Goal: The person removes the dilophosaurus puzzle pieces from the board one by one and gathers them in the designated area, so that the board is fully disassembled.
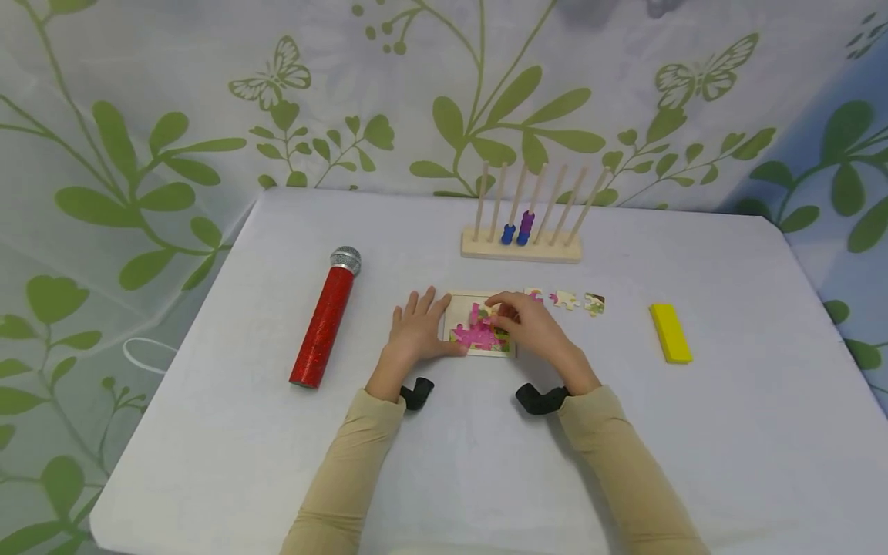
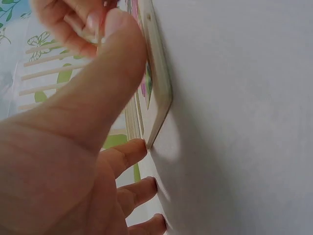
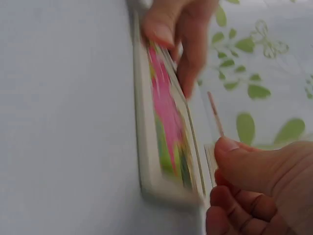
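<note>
A small square puzzle tray [image 1: 454, 353] lies on the table, with joined pink and green pieces [image 1: 477, 337] in its near part. My left hand [image 1: 418, 331] spreads straight fingers along the tray's left side, its thumb resting on the near edge. Between thumb and fingertips, my right hand [image 1: 534, 324] pinches a puzzle piece [image 1: 482, 314] over the tray. Edge-on in the right wrist view, that puzzle piece [image 3: 215, 115] stands tilted above the tray [image 3: 142, 122]. Three loose pieces [image 1: 565, 300] lie in a row just right of the tray, one partly behind the right hand.
Behind the tray stands a wooden peg rack [image 1: 520, 250] with blue and purple beads on two pegs. A red microphone [image 1: 324, 327] lies to the left, a yellow block [image 1: 671, 333] to the right. Black wrist mounts [image 1: 541, 399] sit at both wrists. A patterned curtain [image 1: 388, 92] backs the table.
</note>
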A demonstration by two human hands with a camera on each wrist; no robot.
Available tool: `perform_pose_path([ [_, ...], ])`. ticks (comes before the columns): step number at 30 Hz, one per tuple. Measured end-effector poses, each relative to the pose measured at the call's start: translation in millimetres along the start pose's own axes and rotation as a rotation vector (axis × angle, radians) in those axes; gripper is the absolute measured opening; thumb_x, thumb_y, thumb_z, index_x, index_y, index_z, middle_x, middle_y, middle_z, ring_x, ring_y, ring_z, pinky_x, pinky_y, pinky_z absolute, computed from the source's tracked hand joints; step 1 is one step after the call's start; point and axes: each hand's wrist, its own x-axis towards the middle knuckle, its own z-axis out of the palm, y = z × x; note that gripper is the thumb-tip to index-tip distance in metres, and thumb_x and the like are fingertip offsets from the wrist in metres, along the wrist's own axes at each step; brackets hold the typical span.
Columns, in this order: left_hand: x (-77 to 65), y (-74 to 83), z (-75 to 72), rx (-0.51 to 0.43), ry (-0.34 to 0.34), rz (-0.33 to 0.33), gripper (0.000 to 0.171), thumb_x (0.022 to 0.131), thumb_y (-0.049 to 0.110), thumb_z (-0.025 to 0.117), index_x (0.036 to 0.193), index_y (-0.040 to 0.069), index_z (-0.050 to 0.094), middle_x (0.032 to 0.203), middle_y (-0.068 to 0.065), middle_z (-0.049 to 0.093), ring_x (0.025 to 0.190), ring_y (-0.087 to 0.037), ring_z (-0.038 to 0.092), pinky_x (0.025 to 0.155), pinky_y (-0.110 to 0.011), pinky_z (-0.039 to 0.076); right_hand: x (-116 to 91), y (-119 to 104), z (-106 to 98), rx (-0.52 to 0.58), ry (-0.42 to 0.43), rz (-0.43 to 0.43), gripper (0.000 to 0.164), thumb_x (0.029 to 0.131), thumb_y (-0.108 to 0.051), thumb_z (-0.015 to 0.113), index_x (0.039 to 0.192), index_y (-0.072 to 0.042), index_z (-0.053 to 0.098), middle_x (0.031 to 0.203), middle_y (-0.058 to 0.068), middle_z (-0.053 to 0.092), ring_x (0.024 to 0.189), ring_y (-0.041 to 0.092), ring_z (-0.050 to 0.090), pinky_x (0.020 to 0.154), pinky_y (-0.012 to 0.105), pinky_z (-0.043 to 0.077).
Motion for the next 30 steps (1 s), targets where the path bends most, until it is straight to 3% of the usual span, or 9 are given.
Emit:
perform_pose_path([
  [7,-0.9,3.8,-0.8,-0.025,0.002,-0.021,0.094,0.07,0.052,0.071,0.145,0.018,0.024,0.15,-0.009,0.011,0.135,-0.033,0.004,0.105,-0.053,0.007,-28,34,-33,-0.086,0.039,0.134,0.025,0.088,-0.008,0.058,0.112,-0.002,0.06,0.093,0.014,0.055,0.082,0.027,0.049,0.07,0.038,0.042],
  [16,-0.9,0.2,1.6,-0.034,-0.001,-0.026,0.095,0.07,0.051,0.072,0.145,0.018,0.024,0.15,-0.009,0.01,0.136,-0.032,0.002,0.105,-0.053,0.006,-33,39,-35,-0.097,0.042,0.193,0.03,0.088,-0.005,0.057,0.117,-0.002,0.057,0.098,0.017,0.053,0.083,0.028,0.048,0.07,0.038,0.043],
  [21,1.6,-1.7,3.3,-0.015,0.008,-0.025,0.096,0.07,0.053,0.071,0.145,0.018,0.023,0.15,-0.008,0.01,0.136,-0.032,0.003,0.105,-0.053,0.006,-19,24,-26,-0.058,0.034,0.124,0.031,0.086,-0.008,0.06,0.116,-0.002,0.058,0.095,0.015,0.054,0.077,0.026,0.048,0.065,0.035,0.042],
  [26,1.7,-0.3,2.6,-0.008,0.011,-0.019,0.095,0.07,0.053,0.07,0.145,0.018,0.024,0.15,-0.009,0.011,0.136,-0.032,0.004,0.105,-0.054,0.008,-4,8,-11,-0.057,-0.108,0.002,0.042,0.083,-0.012,0.066,0.121,-0.001,0.055,0.092,0.013,0.055,0.071,0.02,0.048,0.063,0.033,0.042],
  [30,1.5,1.1,2.2,-0.006,0.008,-0.022,0.095,0.069,0.053,0.071,0.144,0.017,0.025,0.15,-0.009,0.012,0.135,-0.033,0.005,0.105,-0.054,0.009,4,-1,-2,-0.128,-0.185,-0.012,0.047,0.082,-0.013,0.067,0.125,-0.002,0.052,0.088,0.009,0.054,0.074,0.02,0.047,0.066,0.032,0.043],
])
